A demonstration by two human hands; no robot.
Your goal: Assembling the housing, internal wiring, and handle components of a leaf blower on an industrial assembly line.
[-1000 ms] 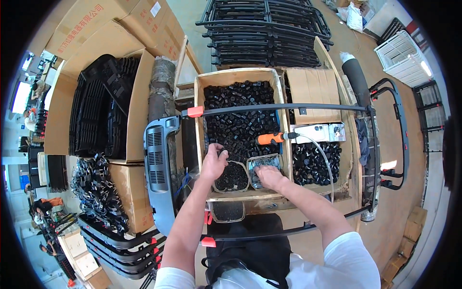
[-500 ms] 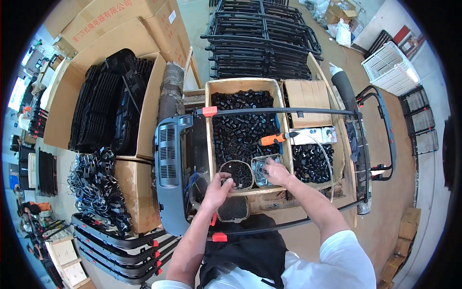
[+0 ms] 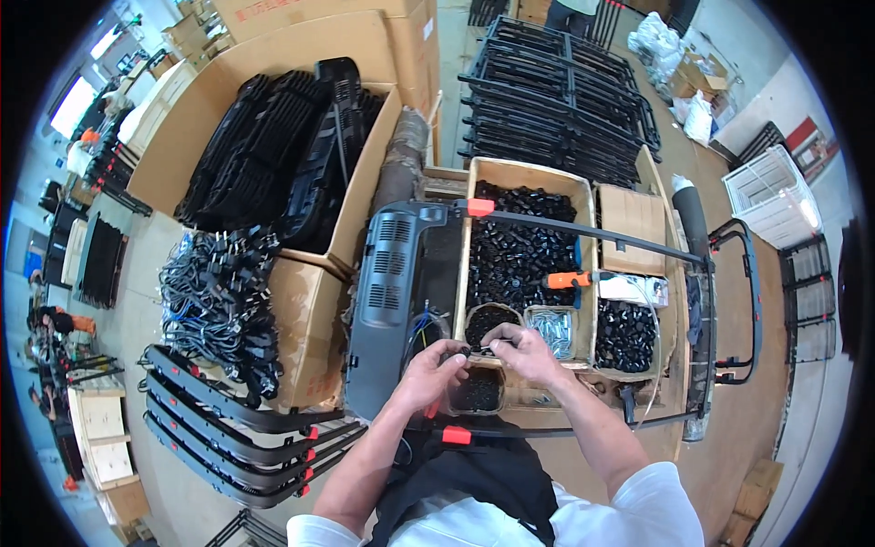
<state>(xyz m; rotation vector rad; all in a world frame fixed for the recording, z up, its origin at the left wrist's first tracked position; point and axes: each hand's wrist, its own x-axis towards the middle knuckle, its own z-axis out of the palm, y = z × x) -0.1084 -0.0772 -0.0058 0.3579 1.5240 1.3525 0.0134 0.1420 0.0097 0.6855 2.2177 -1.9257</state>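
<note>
My left hand (image 3: 432,376) pinches a small black part (image 3: 465,352) between thumb and fingers, above the front edge of the wooden crate (image 3: 463,273). Close by on its right, my right hand (image 3: 529,354) is closed in a pinch; a small pale bit shows at its fingertips, too small to name. Behind the hands sits a round tub of small black pieces (image 3: 492,321). A tub of silver screws (image 3: 552,330) lies just beyond my right hand. Around the crate runs a black tubular frame (image 3: 592,228) with red corner pieces and a dark vented panel (image 3: 387,283) on its left.
An orange-handled power screwdriver (image 3: 567,280) lies over the crate's black caps. Left stand a carton of black panels (image 3: 264,155), a heap of cables (image 3: 219,301) and stacked curved bars (image 3: 228,442). Black frames (image 3: 556,100) are piled at the back, where a person (image 3: 572,18) stands.
My right hand has left the screw tub and come over beside my left hand. The view has turned left, so the crate and frame appear farther right.
</note>
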